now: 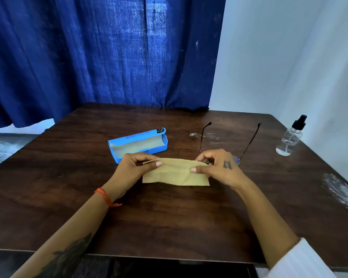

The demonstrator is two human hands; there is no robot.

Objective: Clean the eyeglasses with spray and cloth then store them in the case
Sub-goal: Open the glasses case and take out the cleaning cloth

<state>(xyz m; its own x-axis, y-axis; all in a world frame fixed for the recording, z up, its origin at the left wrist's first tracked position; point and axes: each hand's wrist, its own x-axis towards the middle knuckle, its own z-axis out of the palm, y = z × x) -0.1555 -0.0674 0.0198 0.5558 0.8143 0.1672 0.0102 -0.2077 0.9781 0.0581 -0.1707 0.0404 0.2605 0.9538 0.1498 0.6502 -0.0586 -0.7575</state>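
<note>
A tan cleaning cloth (176, 176) hangs folded over the middle of the dark wooden table (169, 217). My left hand (135, 167) pinches its top left corner and my right hand (217, 167) pinches its top right edge. Behind my right hand lie the eyeglasses (249, 142) with their arms unfolded and pointing away; most of the front is hidden by my hand, one lens showing at its right. The blue glasses case (138, 144) lies open behind my left hand. A clear spray bottle (290, 137) with a black pump stands at the right edge.
A blue curtain (109, 57) hangs behind the table and a white wall (289, 57) runs along the right. A crumpled clear plastic wrapper (206, 136) lies between the glasses' arms. A pale smear (340, 189) marks the table's right edge.
</note>
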